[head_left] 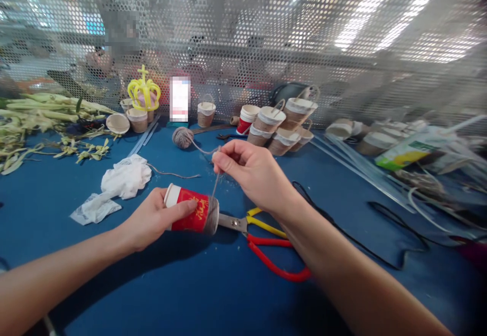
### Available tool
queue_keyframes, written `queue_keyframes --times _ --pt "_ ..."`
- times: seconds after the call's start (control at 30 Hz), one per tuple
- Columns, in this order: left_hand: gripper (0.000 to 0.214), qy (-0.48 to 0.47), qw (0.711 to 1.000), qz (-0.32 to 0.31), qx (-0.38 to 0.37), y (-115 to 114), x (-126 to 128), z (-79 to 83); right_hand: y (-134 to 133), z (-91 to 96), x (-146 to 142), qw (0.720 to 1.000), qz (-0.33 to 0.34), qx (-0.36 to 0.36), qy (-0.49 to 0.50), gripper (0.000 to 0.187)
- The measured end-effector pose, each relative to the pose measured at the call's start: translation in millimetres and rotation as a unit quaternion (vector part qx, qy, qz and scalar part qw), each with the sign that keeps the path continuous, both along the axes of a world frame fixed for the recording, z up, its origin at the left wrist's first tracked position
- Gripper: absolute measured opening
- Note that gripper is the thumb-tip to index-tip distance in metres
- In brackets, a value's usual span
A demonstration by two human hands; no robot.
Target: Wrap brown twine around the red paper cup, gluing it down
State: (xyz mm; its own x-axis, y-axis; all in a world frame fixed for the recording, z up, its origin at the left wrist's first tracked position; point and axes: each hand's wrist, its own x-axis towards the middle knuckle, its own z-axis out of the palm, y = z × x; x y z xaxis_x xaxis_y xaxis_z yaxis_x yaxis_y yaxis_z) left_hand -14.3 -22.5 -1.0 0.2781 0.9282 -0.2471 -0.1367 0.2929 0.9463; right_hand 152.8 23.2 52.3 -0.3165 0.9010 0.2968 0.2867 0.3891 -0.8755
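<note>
Two bare hands worked with one red paper cup (190,214), held on its side above the table, left of centre. The left hand (157,219) was clamped around it, thumb along the wall; the right hand (253,171) had thumb and fingertips pinched together on one strand of grey yarn (215,186). There were one yarn ball (183,137), one pair of scissors (234,223), one yellow crown (143,95), one other red-and-white cup (248,120), one wrapped cup (206,115) standing alone, and at least five more wrapped cups in a group at its right. The table (163,285) was flat and blue, backed by a perforated metal screen (228,16) with a blurred, bright room beyond. Soft yarn banded the held cup's base end. The scissors had metal blades and looped yellow and red handles; the white cloth (127,176) lay crumpled and thin.
</note>
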Motion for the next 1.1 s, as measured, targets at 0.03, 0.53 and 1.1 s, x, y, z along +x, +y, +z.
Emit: queue_keyframes --times 0.03,0.53,1.1 --pt "0.022 0.003 1.0 -0.002 0.002 -0.8 0.2 -0.5 0.2 -1.1 -0.4 1.0 0.0 -0.003 0.001 0.017" --pt "0.018 -0.007 1.0 -0.006 0.015 -5.2 1.7 0.1 6.2 -10.1 -3.5 0.999 -0.024 0.003 -0.037 0.017" --pt "0.028 0.138 0.977 -0.044 0.155 -13.8 -1.6 -1.1 9.3 -24.2 -3.1 0.992 0.008 -0.025 -0.127 0.018"
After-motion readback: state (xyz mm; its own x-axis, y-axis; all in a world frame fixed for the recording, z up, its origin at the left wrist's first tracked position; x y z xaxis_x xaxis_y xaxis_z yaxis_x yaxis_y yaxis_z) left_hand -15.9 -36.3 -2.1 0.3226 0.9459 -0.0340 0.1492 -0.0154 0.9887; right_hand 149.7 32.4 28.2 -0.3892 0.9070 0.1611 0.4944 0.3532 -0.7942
